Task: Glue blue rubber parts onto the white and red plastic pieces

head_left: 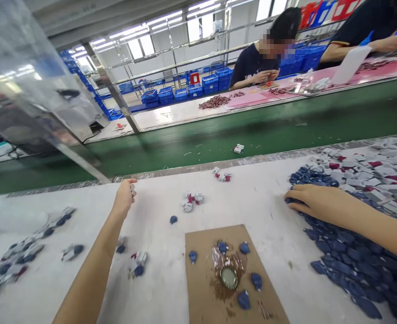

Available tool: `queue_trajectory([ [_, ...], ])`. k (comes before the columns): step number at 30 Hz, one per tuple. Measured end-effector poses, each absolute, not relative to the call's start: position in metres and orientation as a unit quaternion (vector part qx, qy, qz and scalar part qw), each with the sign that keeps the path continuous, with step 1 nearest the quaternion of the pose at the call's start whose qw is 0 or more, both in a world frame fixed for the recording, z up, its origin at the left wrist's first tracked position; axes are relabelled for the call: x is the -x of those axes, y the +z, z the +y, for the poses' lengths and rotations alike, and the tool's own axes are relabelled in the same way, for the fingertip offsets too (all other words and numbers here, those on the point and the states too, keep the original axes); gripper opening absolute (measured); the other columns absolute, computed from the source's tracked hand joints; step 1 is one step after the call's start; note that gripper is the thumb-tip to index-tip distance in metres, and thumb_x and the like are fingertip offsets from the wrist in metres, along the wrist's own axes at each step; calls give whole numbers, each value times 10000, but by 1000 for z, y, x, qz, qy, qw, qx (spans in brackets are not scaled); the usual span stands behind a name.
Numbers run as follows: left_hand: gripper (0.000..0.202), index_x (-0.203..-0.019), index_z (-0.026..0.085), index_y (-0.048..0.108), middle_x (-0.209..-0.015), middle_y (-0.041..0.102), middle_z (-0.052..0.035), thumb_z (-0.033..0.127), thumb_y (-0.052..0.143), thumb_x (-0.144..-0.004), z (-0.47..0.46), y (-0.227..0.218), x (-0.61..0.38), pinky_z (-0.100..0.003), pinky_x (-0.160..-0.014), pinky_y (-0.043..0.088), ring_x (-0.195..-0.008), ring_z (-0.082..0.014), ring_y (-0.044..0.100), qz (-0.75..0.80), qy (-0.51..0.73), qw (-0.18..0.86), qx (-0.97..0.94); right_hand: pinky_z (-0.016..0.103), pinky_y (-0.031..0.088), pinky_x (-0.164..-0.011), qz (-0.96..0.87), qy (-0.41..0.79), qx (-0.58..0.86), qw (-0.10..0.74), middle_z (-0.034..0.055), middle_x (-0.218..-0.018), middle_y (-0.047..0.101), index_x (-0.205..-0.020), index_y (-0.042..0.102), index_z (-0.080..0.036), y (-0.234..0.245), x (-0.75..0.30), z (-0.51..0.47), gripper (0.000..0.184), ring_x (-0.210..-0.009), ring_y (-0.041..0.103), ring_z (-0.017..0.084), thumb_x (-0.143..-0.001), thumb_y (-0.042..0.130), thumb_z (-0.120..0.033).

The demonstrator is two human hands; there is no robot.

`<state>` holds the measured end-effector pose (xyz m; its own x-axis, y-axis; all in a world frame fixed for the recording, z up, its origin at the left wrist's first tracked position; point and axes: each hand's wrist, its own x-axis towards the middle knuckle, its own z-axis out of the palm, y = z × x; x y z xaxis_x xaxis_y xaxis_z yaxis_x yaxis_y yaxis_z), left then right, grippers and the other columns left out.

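Observation:
My left hand (124, 196) reaches forward near the bench's far edge, fingers pinched on a small white part (133, 188). My right hand (311, 200) lies palm down at the edge of a pile of blue plastic parts (350, 261); its fingers curl onto the blue pieces, and I cannot see whether it grips one. Behind that pile is a heap of white and red parts (374, 173). A brown cardboard sheet (201, 288) lies in front of me with a round metal cap (229, 277) and a few blue parts (244, 299) on it.
Small clusters of assembled white-red pieces (191, 200) dot the white bench (259, 202). More mixed parts (23, 252) lie at the left. A green conveyor belt (201, 135) runs beyond the bench. Two other people sit across it at a pink surface (252, 96). Blue crates (185, 92) stand behind.

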<state>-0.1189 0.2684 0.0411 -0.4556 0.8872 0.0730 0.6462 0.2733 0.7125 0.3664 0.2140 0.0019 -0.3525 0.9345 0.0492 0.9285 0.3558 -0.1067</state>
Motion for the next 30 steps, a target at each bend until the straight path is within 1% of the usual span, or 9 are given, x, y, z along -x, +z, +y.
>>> queue_trajectory([
  [4, 414, -1165, 156, 599, -979, 623, -53, 231, 579, -758, 167, 40, 101, -262, -596, 544, -756, -149, 621, 731, 419, 312, -439, 303, 336, -601, -823, 24, 563, 72, 44, -708, 593, -733, 594, -211, -2, -349, 203, 253, -694, 586, 184, -909, 413, -224],
  [7, 567, -1126, 163, 630, -1018, 665, -71, 313, 823, -614, 102, 31, 78, -259, -683, 573, -878, -180, 663, 639, 552, 425, -327, 324, 365, -638, -824, 38, 556, 100, 86, -801, 619, -785, 568, -206, 3, -321, 183, 248, -761, 597, 217, -927, 366, -228],
  [9, 546, -997, 160, 664, -871, 665, -24, 374, 887, -547, 72, 22, 60, -164, -534, 514, -654, -99, 645, 591, 654, 411, -230, 328, 407, -640, -830, 76, 540, 115, 106, -882, 658, -919, 581, -199, 6, -295, 163, 242, -747, 612, 224, -957, 358, -288],
  [11, 468, -887, 168, 666, -752, 603, 47, 450, 871, -576, 51, 11, 42, -96, -373, 361, -404, 15, 449, 545, 741, 360, -156, 311, 444, -599, -839, 154, 508, 121, 74, -855, 682, -1085, 544, -211, 6, -267, 141, 268, -665, 622, 208, -985, 351, -368],
  [13, 419, -864, 183, 666, -724, 551, 76, 491, 833, -635, 36, 4, 26, -83, -315, 261, -355, 43, 318, 505, 782, 347, -113, 300, 463, -573, -841, 255, 461, 123, 37, -816, 686, -1128, 497, -236, 6, -243, 121, 260, -629, 631, 201, -996, 348, -403],
  [18, 430, -1035, 224, 702, -794, 574, 29, 405, 833, -668, 14, 1, 5, -100, -348, 364, -535, -38, 508, 477, 717, 503, -72, 308, 426, -570, -863, 283, 399, 121, 45, -825, 666, -822, 493, -245, 3, -209, 103, 219, -660, 622, 218, -974, 355, -323],
  [23, 521, -1170, 248, 694, -865, 654, -16, 316, 844, -676, 8, 6, 1, -173, -573, 562, -766, -126, 665, 514, 661, 534, -113, 297, 336, -502, -889, 232, 386, 88, 24, -660, 573, -717, 404, -244, -3, -204, 110, 263, -533, 525, 202, -963, 332, -303],
  [26, 523, -1085, 222, 731, -931, 708, -41, 286, 897, -593, 11, 7, -3, -193, -603, 572, -779, -148, 700, 505, 649, 561, -96, 293, 352, -512, -880, 265, 380, 102, 22, -698, 593, -750, 447, -240, 0, -204, 110, 255, -551, 534, 188, -972, 358, -330],
  [30, 363, -818, 171, 769, -820, 746, -44, 255, 932, -505, 13, 11, -13, -157, -558, 533, -713, -131, 694, 486, 641, 588, -81, 291, 442, -553, -810, 372, 416, 180, 30, -800, 660, -947, 577, -247, 24, -200, 96, 248, -660, 603, 193, -971, 429, -445],
])
